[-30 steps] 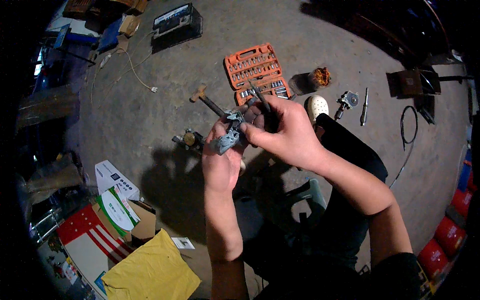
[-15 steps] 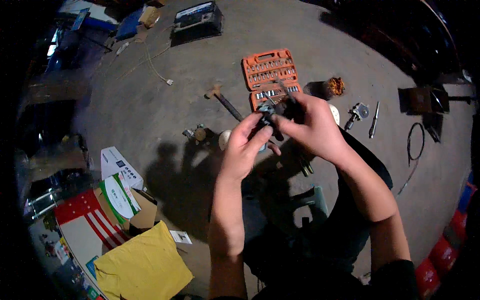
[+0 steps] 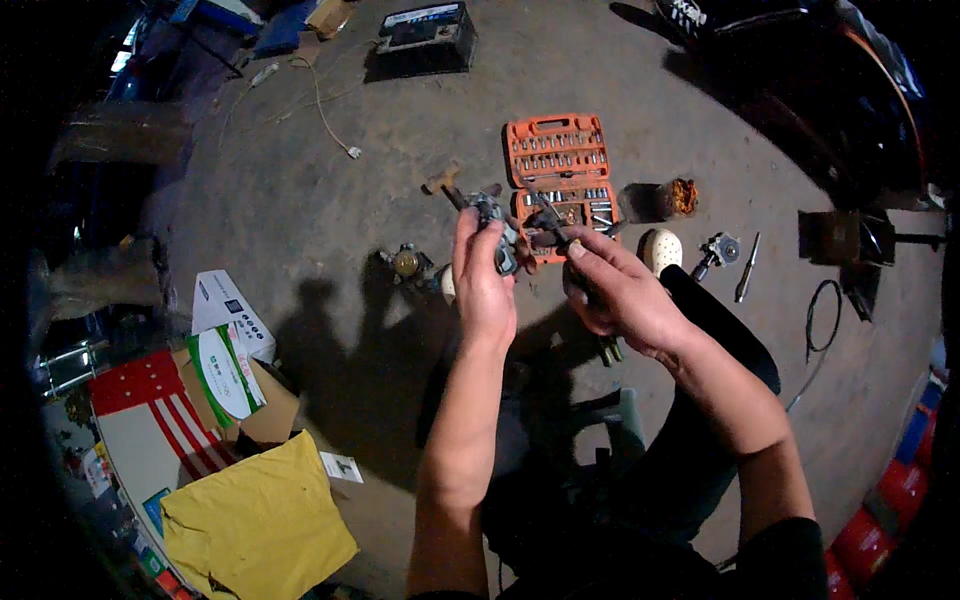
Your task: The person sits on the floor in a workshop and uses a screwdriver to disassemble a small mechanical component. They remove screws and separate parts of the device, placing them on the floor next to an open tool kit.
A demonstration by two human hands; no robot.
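In my left hand point(image 3: 484, 280) is a grey metal mechanical part point(image 3: 490, 215), its details too dark and small to make out. The fingers close around its lower side. My right hand point(image 3: 625, 295) grips a slim dark hand tool point(image 3: 548, 212), whose thin metal end points up and left across the socket set; its exact kind cannot be told. A small gap separates the tool from the grey part. Behind both hands lies an open orange socket set point(image 3: 557, 150) with rows of sockets. A hammer point(image 3: 440, 181) is partly covered by the grey part.
Another metal part point(image 3: 405, 262) lies left of my hands. To the right are a round-bodied metal part point(image 3: 722, 250), a slim metal rod point(image 3: 747, 268) and a black cable point(image 3: 824, 310). A battery point(image 3: 425, 40) stands far off; boxes and a yellow package point(image 3: 260, 520) sit lower left.
My hands have come apart: the left has drawn the grey part left and upward, while the tool in my right hand now stands clear of it. The whole view has shifted slightly.
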